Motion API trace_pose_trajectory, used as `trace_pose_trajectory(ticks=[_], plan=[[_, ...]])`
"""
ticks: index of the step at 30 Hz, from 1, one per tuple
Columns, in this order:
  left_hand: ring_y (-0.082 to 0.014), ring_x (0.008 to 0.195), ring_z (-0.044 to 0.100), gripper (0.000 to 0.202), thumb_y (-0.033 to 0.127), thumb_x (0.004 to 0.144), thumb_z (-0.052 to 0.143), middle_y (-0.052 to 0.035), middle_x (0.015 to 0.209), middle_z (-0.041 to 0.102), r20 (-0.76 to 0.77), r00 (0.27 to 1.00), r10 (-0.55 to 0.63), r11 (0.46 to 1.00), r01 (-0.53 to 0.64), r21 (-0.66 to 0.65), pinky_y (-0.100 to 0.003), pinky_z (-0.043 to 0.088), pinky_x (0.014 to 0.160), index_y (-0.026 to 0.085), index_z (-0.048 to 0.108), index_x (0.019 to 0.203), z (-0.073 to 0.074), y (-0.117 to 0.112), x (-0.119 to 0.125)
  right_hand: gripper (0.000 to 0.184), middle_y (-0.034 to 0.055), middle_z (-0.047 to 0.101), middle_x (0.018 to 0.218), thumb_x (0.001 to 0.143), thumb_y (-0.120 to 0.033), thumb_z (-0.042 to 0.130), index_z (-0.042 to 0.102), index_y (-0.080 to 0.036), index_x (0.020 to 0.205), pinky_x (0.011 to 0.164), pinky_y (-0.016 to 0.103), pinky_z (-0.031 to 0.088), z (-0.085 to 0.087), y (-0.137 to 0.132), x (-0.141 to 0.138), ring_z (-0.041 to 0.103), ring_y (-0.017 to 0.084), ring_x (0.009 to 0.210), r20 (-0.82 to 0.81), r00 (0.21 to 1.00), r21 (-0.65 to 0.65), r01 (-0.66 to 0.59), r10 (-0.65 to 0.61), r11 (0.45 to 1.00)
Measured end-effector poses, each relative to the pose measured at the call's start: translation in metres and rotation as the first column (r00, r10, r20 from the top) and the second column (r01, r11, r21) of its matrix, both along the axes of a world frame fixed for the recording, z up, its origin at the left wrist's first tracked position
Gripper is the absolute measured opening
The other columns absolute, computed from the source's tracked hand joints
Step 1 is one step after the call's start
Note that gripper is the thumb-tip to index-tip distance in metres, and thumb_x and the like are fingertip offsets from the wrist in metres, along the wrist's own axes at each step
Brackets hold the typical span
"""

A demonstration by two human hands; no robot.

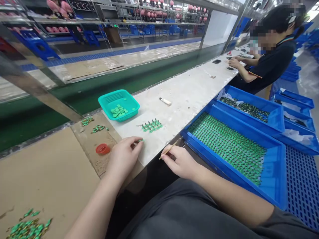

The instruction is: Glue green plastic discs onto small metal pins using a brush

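Observation:
My left hand (126, 154) is closed in a pinch at the table's near side, with a small green piece (140, 140) between thumb and fingertips. Between the fingers of my right hand (181, 161) is a thin wooden stick (168, 150), its tip pointing down and left by the table edge. Just beyond my left hand, a cluster of small green pieces with dark tops (151, 125) stands in rows. A red cup (102, 149) sits left of that hand. Behind it, a turquoise basket (133, 114) holds flat green discs (119, 111).
Small green-and-brown parts lie in piles (98, 128) on cardboard, with a larger heap (28, 227) nearer me. A white tube (165, 101) lies on the table. At right, a blue tray (272, 166) holds rows of green pieces. A co-worker (276, 56) sits farther along the table.

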State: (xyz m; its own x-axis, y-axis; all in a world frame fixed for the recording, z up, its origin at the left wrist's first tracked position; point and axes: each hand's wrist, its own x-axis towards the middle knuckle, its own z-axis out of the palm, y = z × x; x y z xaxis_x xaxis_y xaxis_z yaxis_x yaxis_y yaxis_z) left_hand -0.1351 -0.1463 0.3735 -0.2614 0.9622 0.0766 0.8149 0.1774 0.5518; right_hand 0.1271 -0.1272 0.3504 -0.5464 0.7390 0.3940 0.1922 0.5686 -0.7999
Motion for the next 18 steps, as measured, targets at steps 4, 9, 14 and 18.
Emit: trace_pose_trajectory(ticks=[4, 9, 14, 18], plan=[[-0.0217, 0.107, 0.076, 0.037, 0.056, 0.108, 0.076, -0.0062, 0.117, 0.08, -0.037, 0.999, -0.013, 0.997, 0.01, -0.082, -0.046, 0.066, 0.103, 0.02, 0.077, 0.118, 0.0, 0.042, 0.013, 0.013, 0.0051, 0.081, 0.093, 0.111, -0.025, 0.068, 0.075, -0.022, 0.101, 0.08, 0.029, 0.063, -0.001, 0.008, 0.008, 0.076, 0.018, 0.08, -0.009, 1.0, -0.055, 0.019, -0.019, 0.998], [-0.0189, 0.096, 0.074, 0.035, 0.052, 0.108, 0.076, -0.0042, 0.11, 0.078, -0.026, 0.998, 0.064, 0.992, -0.066, -0.104, -0.042, 0.066, 0.095, 0.019, 0.075, 0.119, -0.001, 0.045, 0.024, 0.011, 0.0047, 0.08, 0.092, 0.11, -0.025, 0.068, 0.074, -0.022, 0.101, 0.077, 0.03, 0.063, -0.007, 0.011, 0.02, 0.074, 0.018, 0.077, -0.009, 0.999, -0.114, 0.035, -0.036, 0.993], [-0.0195, 0.087, 0.072, 0.019, 0.038, 0.103, 0.077, 0.0, 0.097, 0.076, -0.031, 0.985, 0.17, 0.985, -0.171, -0.028, -0.038, 0.06, 0.087, 0.022, 0.07, 0.111, 0.0, 0.048, 0.03, 0.01, 0.0038, 0.078, 0.09, 0.109, -0.025, 0.069, 0.073, -0.023, 0.1, 0.076, 0.03, 0.06, -0.01, 0.018, 0.021, 0.073, 0.018, 0.078, 0.032, 0.999, -0.165, 0.011, -0.006, 0.986], [-0.0216, 0.091, 0.073, 0.021, 0.043, 0.102, 0.078, -0.0013, 0.098, 0.075, -0.036, 0.983, 0.182, 0.982, -0.179, 0.054, -0.037, 0.06, 0.084, 0.025, 0.07, 0.108, 0.017, 0.01, 0.034, 0.016, 0.0014, 0.071, 0.083, 0.107, -0.023, 0.068, 0.065, -0.023, 0.092, 0.069, 0.028, 0.052, -0.004, 0.027, 0.019, 0.068, 0.017, 0.072, 0.105, 0.994, -0.203, 0.005, 0.016, 0.979]])
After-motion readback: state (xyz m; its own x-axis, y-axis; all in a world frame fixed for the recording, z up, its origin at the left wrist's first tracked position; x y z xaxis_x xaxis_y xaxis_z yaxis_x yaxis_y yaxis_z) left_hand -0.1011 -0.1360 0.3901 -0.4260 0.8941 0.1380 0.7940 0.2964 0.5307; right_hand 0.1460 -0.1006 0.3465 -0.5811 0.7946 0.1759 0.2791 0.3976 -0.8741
